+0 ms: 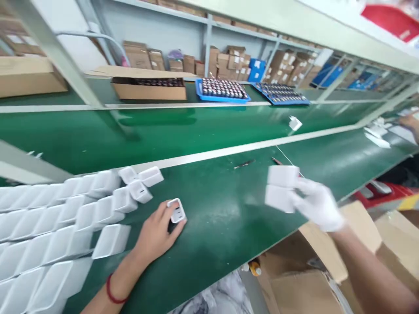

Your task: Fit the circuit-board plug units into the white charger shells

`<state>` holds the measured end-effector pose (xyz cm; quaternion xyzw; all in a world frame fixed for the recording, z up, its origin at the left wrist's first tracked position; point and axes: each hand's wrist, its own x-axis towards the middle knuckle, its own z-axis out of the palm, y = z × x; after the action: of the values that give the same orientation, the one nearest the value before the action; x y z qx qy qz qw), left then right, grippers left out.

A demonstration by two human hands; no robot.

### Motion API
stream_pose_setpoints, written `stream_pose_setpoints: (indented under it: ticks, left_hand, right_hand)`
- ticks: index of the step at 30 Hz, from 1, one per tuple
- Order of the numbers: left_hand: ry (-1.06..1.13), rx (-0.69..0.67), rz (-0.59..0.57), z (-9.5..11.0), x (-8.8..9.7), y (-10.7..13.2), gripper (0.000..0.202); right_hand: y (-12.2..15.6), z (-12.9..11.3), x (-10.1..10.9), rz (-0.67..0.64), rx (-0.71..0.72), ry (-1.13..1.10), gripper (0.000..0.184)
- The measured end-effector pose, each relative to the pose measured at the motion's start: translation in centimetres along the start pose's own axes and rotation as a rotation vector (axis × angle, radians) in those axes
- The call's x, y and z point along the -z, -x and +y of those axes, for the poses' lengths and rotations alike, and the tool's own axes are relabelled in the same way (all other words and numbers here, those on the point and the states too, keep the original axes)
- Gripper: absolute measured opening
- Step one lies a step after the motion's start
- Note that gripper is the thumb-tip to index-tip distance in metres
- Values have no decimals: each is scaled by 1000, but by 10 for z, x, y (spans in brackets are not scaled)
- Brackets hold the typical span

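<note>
My left hand (159,231), bare with a red band at the wrist, rests at the green bench with its fingers wrapped round a white plastic charger housing (178,213). The open end of this housing faces up, showing slots inside. To the right my right hand (316,205), in a white glove, is raised over the bench and pinches two white charger housings (282,188), one against the other; motion blurs them. Rows of similar white housings (59,240) stand left of my left hand. Several smaller loose ones, such as a slotted housing (140,192), lie at the row's end.
A thin dark tool (244,164) and a pen-like object (276,161) lie mid-bench. Behind the white rail (203,155) are a small white piece (295,123), blue trays (224,90) of parts and an open carton (149,90). Cardboard boxes (304,288) stand below the front edge.
</note>
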<state>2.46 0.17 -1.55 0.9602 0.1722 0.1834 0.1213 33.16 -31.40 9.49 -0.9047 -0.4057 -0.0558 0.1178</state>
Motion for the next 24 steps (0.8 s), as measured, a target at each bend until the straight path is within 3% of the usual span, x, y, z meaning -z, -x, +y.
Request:
stream_pose_setpoints:
  ticks: [1,4,6,8,13,17,22,24]
  left_hand:
    - [34,-17,13,-1,0,2,37]
    - [96,-78,9,-1,6,10,41]
    - [137,-115,-39,2,10,13,44]
    - [181,-158,-73,4,13,14,47]
    - [226,-187,-106,6,13,10,52]
    - [256,-189,-126,6,11,10,54]
    - [293,-178,-146,6,14,10,53]
    - [322,-151,-136,6,15,9,52]
  right_hand:
    - [-32,-48,-17,-164,118,13,28]
    - [-106,-170,-65,-333,347,53,20]
    - [-137,-223,-90,-401,432,72,17]
    - [-154,-257,-106,-452,499,65,15]
    - [-158,-303,-116,-531,619,-69,17]
    - [-151,-314,-115,-533,632,-162,28]
    - [-164,-310,-132,-211,508,-478,47]
    - [-169,-314,-143,-211,521,-571,52]
